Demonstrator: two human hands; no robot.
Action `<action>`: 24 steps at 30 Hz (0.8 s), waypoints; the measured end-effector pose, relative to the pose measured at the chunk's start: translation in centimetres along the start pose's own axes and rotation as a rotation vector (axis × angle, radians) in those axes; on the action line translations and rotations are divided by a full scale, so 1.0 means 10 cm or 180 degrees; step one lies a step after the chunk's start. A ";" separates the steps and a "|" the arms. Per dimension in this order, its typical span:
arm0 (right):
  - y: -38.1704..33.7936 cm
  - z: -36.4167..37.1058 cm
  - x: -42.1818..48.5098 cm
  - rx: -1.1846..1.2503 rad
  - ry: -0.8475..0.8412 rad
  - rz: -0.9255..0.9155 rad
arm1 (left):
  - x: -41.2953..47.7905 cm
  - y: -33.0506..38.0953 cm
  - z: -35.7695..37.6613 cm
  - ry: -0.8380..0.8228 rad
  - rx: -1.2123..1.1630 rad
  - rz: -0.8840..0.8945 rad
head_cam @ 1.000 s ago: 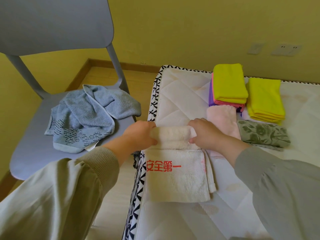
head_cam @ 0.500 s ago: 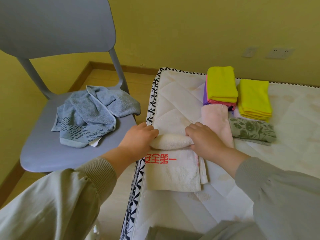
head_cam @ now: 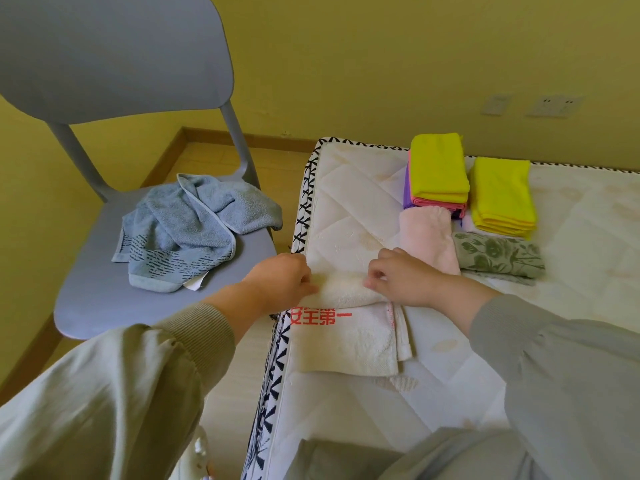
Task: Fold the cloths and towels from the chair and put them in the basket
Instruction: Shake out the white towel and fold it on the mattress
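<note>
A cream towel with red characters (head_cam: 346,341) lies on the mattress (head_cam: 353,202) near its left edge, its far end rolled over toward me. My left hand (head_cam: 280,285) grips the left end of that roll. My right hand (head_cam: 394,275) pinches the right end with curled fingers. A crumpled blue towel (head_cam: 187,233) lies on the grey chair (head_cam: 90,299) to the left. No basket is in view.
Folded cloths lie on the mattress beyond my hands: a pink one (head_cam: 426,237), a green floral one (head_cam: 498,254), a yellow pile (head_cam: 502,199), and a yellow cloth on pink and purple ones (head_cam: 438,168). The yellow wall (head_cam: 381,64) stands behind.
Both hands have drawn the rolled far end of the cream towel toward me, covering more of it up to the red characters.
</note>
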State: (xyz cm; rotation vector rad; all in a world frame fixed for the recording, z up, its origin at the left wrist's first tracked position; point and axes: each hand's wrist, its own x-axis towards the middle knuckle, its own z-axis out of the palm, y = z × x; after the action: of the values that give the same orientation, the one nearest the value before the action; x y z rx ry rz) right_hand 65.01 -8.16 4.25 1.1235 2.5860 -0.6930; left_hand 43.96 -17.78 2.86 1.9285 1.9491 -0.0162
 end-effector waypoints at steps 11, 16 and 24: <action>-0.06 0.03 0.13 0.0180 -0.0647 0.0423 | 0.03 -0.01 0.07 -0.0655 -0.0729 -0.0447; -0.08 -0.05 0.16 -0.0051 -0.0050 0.0188 | 0.04 -0.06 0.00 0.0123 -0.0370 -0.0265; -0.12 0.06 0.10 -0.1085 0.1049 -0.0440 | -0.02 -0.06 0.10 0.1356 0.0566 0.0483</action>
State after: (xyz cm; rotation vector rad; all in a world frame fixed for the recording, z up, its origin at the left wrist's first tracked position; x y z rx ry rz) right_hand 63.50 -8.54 3.76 1.0263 2.9267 -0.0809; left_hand 43.65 -18.30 1.84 2.3472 2.1111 0.2961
